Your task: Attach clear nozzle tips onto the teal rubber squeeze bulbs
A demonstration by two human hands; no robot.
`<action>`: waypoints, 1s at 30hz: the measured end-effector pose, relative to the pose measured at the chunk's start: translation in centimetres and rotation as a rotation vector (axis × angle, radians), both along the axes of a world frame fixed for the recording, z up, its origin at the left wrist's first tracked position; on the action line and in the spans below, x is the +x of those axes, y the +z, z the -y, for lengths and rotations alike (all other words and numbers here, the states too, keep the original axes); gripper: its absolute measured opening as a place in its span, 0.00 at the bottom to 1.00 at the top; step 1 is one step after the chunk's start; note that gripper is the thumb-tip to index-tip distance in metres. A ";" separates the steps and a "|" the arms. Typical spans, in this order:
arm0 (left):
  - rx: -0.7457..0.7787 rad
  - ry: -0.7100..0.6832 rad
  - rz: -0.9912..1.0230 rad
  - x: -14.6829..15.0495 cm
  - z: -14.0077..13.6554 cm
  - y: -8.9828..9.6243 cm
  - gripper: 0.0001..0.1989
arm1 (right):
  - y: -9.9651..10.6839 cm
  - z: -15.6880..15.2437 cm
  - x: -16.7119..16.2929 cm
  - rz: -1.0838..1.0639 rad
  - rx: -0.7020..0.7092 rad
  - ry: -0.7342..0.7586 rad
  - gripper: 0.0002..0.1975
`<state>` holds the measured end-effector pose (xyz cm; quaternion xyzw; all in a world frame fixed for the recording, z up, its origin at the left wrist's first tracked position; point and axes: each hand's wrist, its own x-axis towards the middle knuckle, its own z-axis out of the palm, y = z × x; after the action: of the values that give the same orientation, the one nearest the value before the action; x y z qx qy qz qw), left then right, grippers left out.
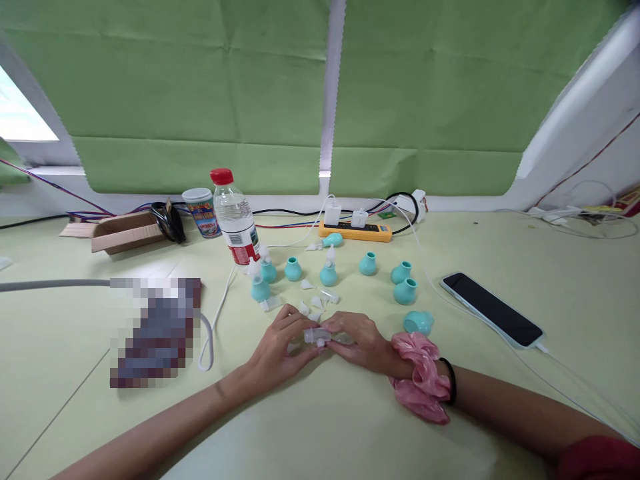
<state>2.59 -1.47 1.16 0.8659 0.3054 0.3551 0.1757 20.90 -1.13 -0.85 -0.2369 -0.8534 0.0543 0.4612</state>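
Observation:
Between my two hands is a small clear plastic tube piece with a short side stub. My left hand pinches its left end between thumb and fingers. On its right end, my right hand grips with bent fingers. Just beyond my fingertips lie several loose white nozzle tips and another clear tube. Several teal rubber bulbs stand in an arc behind them, some fitted with clear tops. One teal bulb lies on its side near my right wrist.
A water bottle with a red cap and a patterned cup stand at the back left, beside an open cardboard box. Behind the bulbs is an orange power strip with cables. A charging phone lies right. A blurred object is left.

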 end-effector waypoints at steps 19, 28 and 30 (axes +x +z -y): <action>-0.105 -0.011 -0.046 -0.1 0.3 0.4 0.08 | 0.2 0.0 -0.1 0.070 -0.027 0.012 0.02; -0.059 -0.013 0.015 -0.4 0.5 0.5 0.08 | 0.9 0.2 -0.2 0.009 -0.058 -0.047 0.07; -0.050 0.008 0.026 -0.4 0.4 0.4 0.08 | 1.1 0.3 -0.2 -0.029 -0.090 -0.087 0.10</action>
<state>2.19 -1.89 1.55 0.8554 0.3153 0.3591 0.2000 20.67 -1.42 0.21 -0.2932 -0.8323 0.0758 0.4642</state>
